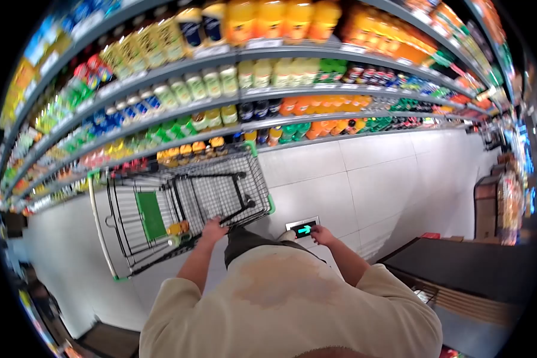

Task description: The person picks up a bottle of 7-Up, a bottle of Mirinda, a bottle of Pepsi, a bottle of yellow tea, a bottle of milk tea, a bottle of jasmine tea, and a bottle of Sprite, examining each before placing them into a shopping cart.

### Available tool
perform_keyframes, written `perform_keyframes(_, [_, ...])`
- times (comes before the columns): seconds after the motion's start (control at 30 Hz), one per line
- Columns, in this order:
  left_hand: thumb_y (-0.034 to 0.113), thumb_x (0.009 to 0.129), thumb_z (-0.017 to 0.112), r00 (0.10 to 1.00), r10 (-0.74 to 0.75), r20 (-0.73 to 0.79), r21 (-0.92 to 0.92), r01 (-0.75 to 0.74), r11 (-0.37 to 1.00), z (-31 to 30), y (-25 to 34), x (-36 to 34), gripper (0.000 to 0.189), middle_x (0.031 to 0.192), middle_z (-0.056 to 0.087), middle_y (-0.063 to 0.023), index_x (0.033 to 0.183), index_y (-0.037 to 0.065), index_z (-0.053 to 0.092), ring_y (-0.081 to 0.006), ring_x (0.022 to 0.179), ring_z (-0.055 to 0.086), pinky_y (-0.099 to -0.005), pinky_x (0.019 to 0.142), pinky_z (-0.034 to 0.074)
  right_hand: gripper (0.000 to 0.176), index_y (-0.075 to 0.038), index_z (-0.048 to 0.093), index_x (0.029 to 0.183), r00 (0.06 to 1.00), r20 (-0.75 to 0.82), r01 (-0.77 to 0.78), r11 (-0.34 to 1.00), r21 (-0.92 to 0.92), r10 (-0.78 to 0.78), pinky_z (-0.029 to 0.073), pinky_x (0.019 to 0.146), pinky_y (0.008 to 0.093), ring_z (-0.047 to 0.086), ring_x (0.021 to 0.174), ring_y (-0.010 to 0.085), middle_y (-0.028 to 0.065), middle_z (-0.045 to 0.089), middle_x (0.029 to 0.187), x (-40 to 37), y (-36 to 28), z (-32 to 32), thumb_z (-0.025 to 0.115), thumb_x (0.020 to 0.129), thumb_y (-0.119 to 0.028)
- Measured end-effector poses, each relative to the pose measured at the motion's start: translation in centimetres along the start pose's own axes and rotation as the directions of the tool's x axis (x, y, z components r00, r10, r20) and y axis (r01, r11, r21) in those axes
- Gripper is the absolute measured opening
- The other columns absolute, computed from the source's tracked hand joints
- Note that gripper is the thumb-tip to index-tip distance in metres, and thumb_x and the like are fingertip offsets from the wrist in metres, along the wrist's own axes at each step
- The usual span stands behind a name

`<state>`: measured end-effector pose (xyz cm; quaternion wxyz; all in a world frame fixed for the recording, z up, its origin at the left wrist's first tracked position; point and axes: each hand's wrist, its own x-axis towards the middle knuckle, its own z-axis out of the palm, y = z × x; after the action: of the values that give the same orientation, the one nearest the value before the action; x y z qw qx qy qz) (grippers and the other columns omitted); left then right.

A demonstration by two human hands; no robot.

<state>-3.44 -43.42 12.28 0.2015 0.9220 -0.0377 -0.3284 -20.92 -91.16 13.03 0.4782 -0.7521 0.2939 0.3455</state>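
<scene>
A wire shopping cart point(212, 194) with green corners stands at my left, beside the drink shelves. My left hand point(215, 227) is at the near side rim of the cart, with its fingers closed over the edge. Inside the cart, near its green panel point(151, 216), lie a bottle with an orange part point(178, 228) and a pale green-white bottle point(174, 240). My right hand point(321, 235) hangs in front of my body with loosely bent fingers, and no object shows in it. Below it on the floor is a sign with a green arrow point(304, 230).
Long shelves point(292, 89) full of bottled drinks curve across the front. Pale floor tiles point(382, 173) run along them. A dark-topped display stand point(459, 262) is close on my right, with a brown box-like stand point(486, 206) farther along.
</scene>
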Motion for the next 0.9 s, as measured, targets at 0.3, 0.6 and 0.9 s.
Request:
perform_keyframes(0.3, [0.044,0.079,0.067,0.952,0.172,0.252,-0.019,-0.172,0.985,3.7,21.1,4.5,0.066,0.122,0.062,-0.0307,0.127,0.000,0.059,-0.0420,0.116,0.061,-0.0445,0.101,0.047,0.030,-0.012,0.061,0.116,0.855,-0.256,-0.183,0.725,0.664,0.450,0.058,0.061,0.0438,0.067,0.070,0.0259,0.0115,0.066,0.094,-11.8,27.6,-9.0,0.055,0.095,-0.032])
perform_keyframes(0.6, [0.043,0.081,0.065,0.937,-0.031,0.347,0.256,-0.063,0.965,8.6,23.3,9.4,0.049,0.116,0.066,-0.0269,0.104,0.001,0.072,-0.0363,0.109,0.066,-0.0422,0.094,0.052,0.027,-0.005,0.056,0.104,0.758,-0.057,-0.273,0.394,0.878,0.650,0.057,0.059,0.0474,0.067,0.073,0.0326,0.0129,0.064,0.091,-21.0,39.2,-1.9,0.056,0.087,-0.025])
perform_keyframes(0.9, [0.015,0.084,0.057,0.806,0.351,0.476,0.620,-0.591,0.515,10.9,18.5,12.4,0.026,0.101,0.071,-0.0203,0.100,0.003,0.073,-0.0395,0.100,0.067,-0.0483,0.087,0.051,0.035,-0.011,0.060,0.115,0.903,0.040,-0.362,0.706,0.609,0.428,0.051,0.071,0.0466,0.059,0.081,0.0266,0.0102,0.063,0.102,-10.6,30.4,-10.6,0.062,0.086,-0.032])
